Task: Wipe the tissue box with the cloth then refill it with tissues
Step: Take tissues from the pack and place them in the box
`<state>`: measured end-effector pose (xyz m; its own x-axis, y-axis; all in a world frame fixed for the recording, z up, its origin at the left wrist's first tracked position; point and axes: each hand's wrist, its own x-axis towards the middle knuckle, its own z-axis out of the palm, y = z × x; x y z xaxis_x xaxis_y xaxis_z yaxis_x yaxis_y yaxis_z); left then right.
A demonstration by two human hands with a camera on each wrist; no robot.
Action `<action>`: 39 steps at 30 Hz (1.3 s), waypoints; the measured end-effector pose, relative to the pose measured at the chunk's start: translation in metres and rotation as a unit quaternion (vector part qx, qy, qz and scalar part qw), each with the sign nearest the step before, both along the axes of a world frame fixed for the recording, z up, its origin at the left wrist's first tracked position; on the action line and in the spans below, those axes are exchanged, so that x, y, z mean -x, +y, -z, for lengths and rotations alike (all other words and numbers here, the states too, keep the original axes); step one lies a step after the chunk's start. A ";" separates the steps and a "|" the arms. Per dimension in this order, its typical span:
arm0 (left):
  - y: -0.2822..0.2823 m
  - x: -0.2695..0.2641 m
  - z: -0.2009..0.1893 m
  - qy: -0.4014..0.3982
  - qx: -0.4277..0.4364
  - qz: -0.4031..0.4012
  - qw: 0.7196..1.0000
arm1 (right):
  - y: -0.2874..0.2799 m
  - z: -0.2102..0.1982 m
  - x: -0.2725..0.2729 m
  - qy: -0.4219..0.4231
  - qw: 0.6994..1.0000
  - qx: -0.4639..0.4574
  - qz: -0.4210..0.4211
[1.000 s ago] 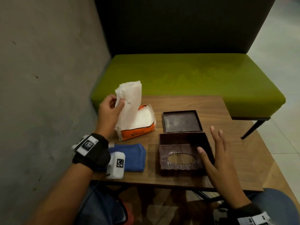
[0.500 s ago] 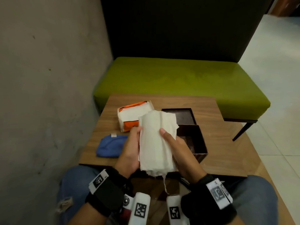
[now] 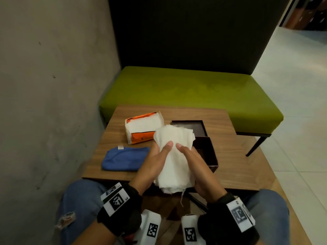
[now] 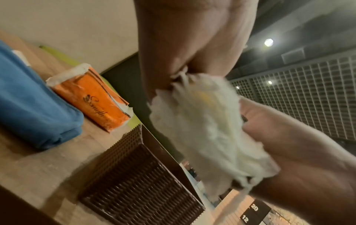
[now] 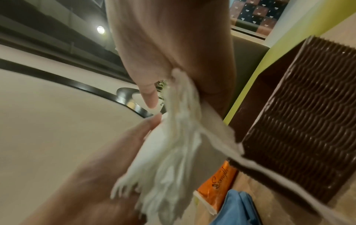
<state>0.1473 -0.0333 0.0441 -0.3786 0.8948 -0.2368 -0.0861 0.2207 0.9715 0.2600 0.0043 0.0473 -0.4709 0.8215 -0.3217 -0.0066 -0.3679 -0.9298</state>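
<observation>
While I've got the stack of tissues (image 3: 174,156) squeezed between both hands, the job right now is squaring it up so it drops into the tissue box (image 3: 206,152) cleanly. Left hand (image 3: 155,161) and right hand (image 3: 192,163) each have thumb on top and fingers curled underneath, clamped on the stack, held up just in front of the open brown box at the near edge of the surface (image 3: 238,167). The box's other half (image 3: 188,127) sits right behind it, the orange tissue pack (image 3: 143,128) is off to the left, and the blue cloth (image 3: 123,158) lies folded near the left edge.

My take: keep the grip even, tap the edges flush, tuck that loose strand hanging off the bottom, then lower it flat. If I squeeze too hard the sheets will probably bow and jam against the walls.
</observation>
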 end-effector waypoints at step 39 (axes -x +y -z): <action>0.012 0.023 0.013 -0.092 0.027 -0.006 0.995 | 0.042 0.018 -0.039 -0.062 0.991 -0.068 0.101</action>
<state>0.1239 -0.0217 0.0315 -0.3349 0.8743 -0.3513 -0.2650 0.2704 0.9256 0.2993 0.0466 0.0294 -0.2570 0.9343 -0.2470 0.0502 -0.2423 -0.9689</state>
